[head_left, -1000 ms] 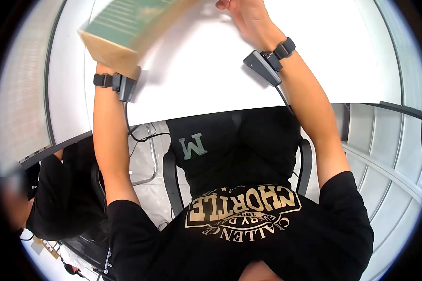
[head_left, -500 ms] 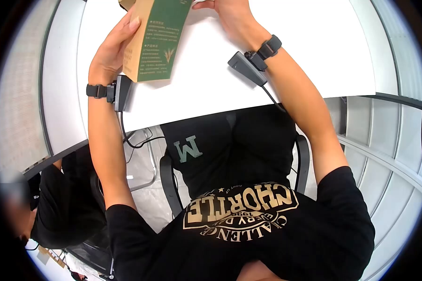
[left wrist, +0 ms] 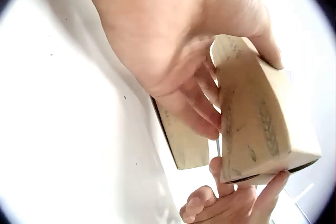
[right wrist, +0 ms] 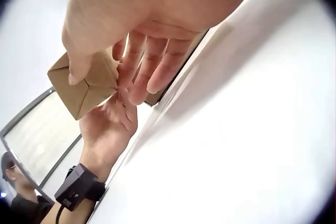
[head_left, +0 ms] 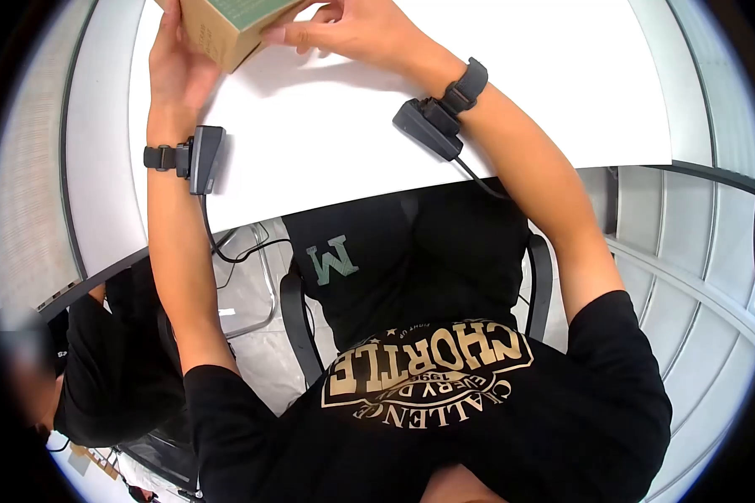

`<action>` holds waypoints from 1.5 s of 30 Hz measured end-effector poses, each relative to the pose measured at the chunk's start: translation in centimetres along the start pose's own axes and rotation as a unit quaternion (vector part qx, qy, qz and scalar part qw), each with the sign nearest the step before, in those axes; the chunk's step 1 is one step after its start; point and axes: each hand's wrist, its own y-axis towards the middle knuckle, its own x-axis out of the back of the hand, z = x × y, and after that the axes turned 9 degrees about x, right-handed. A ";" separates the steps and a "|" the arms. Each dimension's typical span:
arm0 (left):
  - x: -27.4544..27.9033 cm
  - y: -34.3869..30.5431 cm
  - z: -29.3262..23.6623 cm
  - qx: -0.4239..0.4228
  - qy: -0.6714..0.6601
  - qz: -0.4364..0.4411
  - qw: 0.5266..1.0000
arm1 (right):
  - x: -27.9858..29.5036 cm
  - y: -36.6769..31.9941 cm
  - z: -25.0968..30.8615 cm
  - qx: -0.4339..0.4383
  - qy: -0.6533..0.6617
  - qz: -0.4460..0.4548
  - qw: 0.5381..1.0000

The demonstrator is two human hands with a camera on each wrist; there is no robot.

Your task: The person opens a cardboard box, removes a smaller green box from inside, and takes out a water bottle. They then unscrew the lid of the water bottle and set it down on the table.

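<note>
A brown cardboard box with a green printed face is raised over the white table, cut off by the top of the head view. My left hand holds it from the left side, thumb along one edge in the left wrist view. From the other side my right hand grips the end near me; its thumb lies on the folded end flaps in the right wrist view. Faint plant prints mark the brown side of the box. Behind my left fingers shows a second brown box-like piece, partly hidden.
The white table lies under both hands, with its near edge by my lap. Cameras with cables are strapped to both wrists, the left camera and the right camera. Another person sits at the lower left.
The box has turned: its long green face with text showed half a second ago, and now its brown side and near end show. My right hand has moved left onto it.
</note>
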 end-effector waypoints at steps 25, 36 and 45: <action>0.7 0.3 0.5 -0.014 0.114 0.034 0.993 | 0.7 0.1 -0.2 0.144 -0.141 -0.131 0.971; -1.0 0.1 0.3 -0.064 0.086 -0.021 0.994 | 0.6 0.1 -0.1 0.075 -0.089 -0.151 0.982; -1.0 0.0 0.1 -0.060 0.099 -0.030 0.993 | 0.9 -0.2 -0.7 0.150 -0.209 -0.241 0.936</action>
